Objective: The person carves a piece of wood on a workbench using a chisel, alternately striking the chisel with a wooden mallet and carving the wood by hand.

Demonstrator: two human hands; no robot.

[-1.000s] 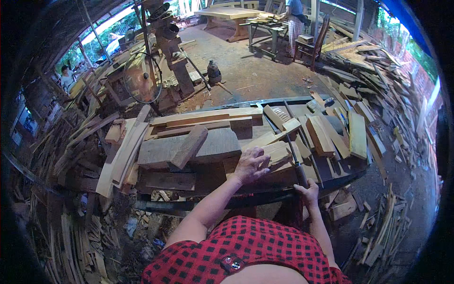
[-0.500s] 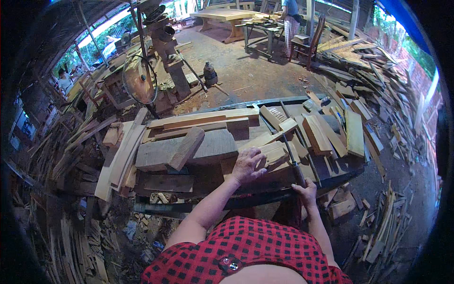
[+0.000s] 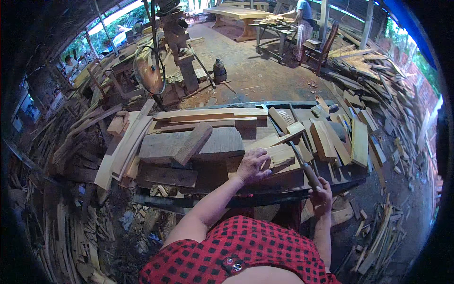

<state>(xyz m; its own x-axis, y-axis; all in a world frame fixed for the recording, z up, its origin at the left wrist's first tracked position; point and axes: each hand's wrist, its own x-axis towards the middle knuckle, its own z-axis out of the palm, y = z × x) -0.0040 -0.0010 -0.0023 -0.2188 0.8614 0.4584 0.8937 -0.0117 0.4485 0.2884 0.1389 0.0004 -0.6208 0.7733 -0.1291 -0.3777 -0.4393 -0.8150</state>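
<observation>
My left hand (image 3: 254, 166) presses on the near-left end of a pale wooden block (image 3: 280, 156), its fingers curled over the wood. The block lies among other pieces on the workbench (image 3: 208, 178). In my right hand (image 3: 321, 196) is the brown handle of a long, slim-bladed hand tool (image 3: 310, 174); whether it is a chisel or a file I cannot tell. Its narrow dark blade slants up and left, beside the right end of the block. A smaller piece of wood (image 3: 295, 128) lies just beyond.
Thick grey timber (image 3: 222, 143) and long strips (image 3: 124, 154) cover the bench's left side. Upright boards (image 3: 359, 142) stand at its right. A round fan (image 3: 149, 71) is beyond, left. Far off, a person (image 3: 304, 23) stands by a table with wood. Scrap piles (image 3: 392, 90) line the right.
My view has shifted slightly, so the scene sits a little to the right. My right hand has turned on the handle, palm more upward. My left hand stays on the block.
</observation>
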